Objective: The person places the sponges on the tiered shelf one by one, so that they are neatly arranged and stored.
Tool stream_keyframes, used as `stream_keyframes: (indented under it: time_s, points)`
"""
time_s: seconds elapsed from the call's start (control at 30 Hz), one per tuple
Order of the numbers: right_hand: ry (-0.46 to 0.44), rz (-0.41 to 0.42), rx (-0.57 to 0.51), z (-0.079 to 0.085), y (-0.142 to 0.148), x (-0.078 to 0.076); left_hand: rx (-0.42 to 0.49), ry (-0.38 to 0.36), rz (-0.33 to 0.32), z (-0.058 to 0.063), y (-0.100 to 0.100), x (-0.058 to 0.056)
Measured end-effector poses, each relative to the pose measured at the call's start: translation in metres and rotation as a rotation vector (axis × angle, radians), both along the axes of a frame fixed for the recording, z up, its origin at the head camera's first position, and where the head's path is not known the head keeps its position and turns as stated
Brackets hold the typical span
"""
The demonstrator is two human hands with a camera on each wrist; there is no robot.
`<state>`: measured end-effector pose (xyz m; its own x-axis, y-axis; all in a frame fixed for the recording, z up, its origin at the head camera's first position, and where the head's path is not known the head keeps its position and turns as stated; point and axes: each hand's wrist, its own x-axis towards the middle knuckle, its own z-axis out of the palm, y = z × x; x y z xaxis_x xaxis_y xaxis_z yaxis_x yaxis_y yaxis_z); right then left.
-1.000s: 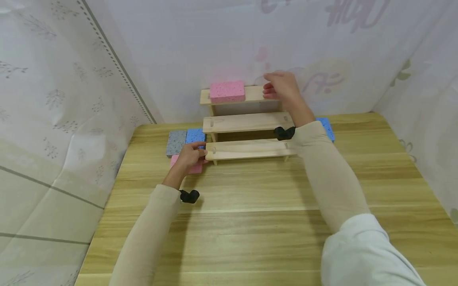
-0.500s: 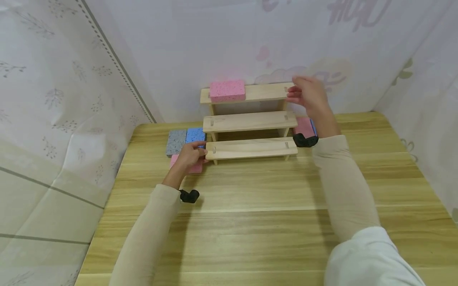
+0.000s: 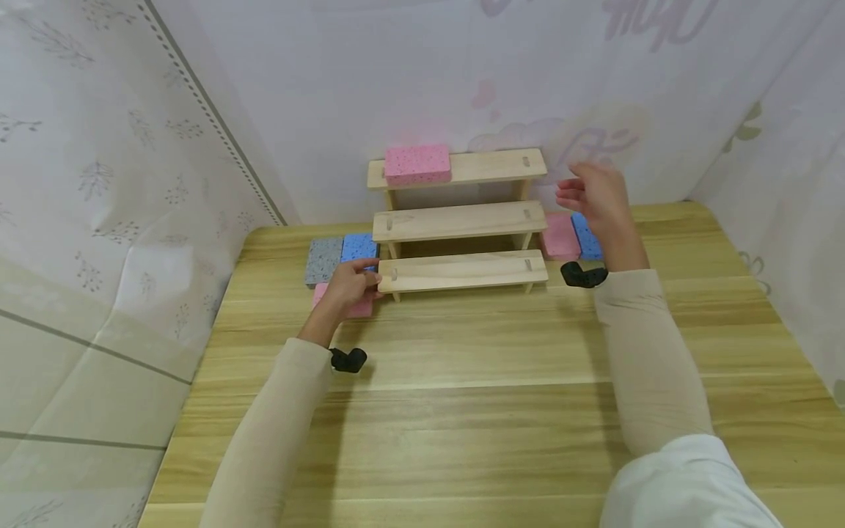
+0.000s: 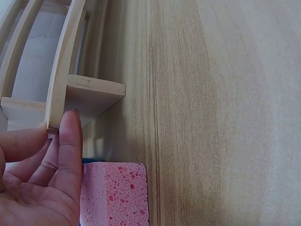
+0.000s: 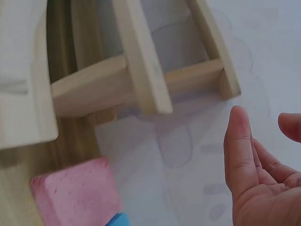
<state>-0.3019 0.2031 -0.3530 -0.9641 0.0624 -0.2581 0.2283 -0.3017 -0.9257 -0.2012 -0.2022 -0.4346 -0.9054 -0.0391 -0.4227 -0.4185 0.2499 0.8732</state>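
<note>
A three-tier wooden stepped rack (image 3: 462, 273) stands against the back wall. A pink speckled sponge (image 3: 417, 164) lies at the left of its top tier. My left hand (image 3: 348, 287) pinches the left end of the lowest tier; the left wrist view shows the thumb on one face and the fingers (image 4: 70, 150) on the other. My right hand (image 3: 597, 196) is in the air right of the top tier, holding nothing. In the right wrist view its fingers (image 5: 242, 155) are extended, apart from the rack, with the thumb away from them.
Left of the rack lie a grey sponge (image 3: 323, 262), a blue sponge (image 3: 359, 248) and a pink sponge (image 4: 120, 193) partly behind the left hand. On its right are another pink sponge (image 3: 560, 236) and a blue sponge (image 3: 584, 236). The wooden table (image 3: 462, 411) meets patterned cloth walls.
My right hand has moved away from the top tier, rightward and slightly down, uncovering its right end and the right-hand sponges. The left hand has kept its hold on the lowest tier.
</note>
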Motion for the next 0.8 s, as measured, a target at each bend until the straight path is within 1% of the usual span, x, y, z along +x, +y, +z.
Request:
stream_keyframes:
  time_s: [0.1, 0.4, 0.53, 0.8]
  points:
    - [-0.021, -0.007, 0.003, -0.006, 0.007, 0.003, 0.004, 0.002, 0.004, 0.0, 0.0, 0.0]
    - [-0.071, -0.047, -0.046, -0.025, 0.031, 0.012, -0.003, -0.002, 0.002, 0.0, 0.0, 0.0]
    - [-0.089, -0.058, -0.055, -0.033, 0.039, 0.016, -0.004, 0.007, 0.002, 0.002, -0.002, 0.0]
    - [-0.129, -0.05, 0.01, -0.054, 0.057, 0.027, 0.003, 0.002, -0.002, -0.001, -0.002, 0.0]
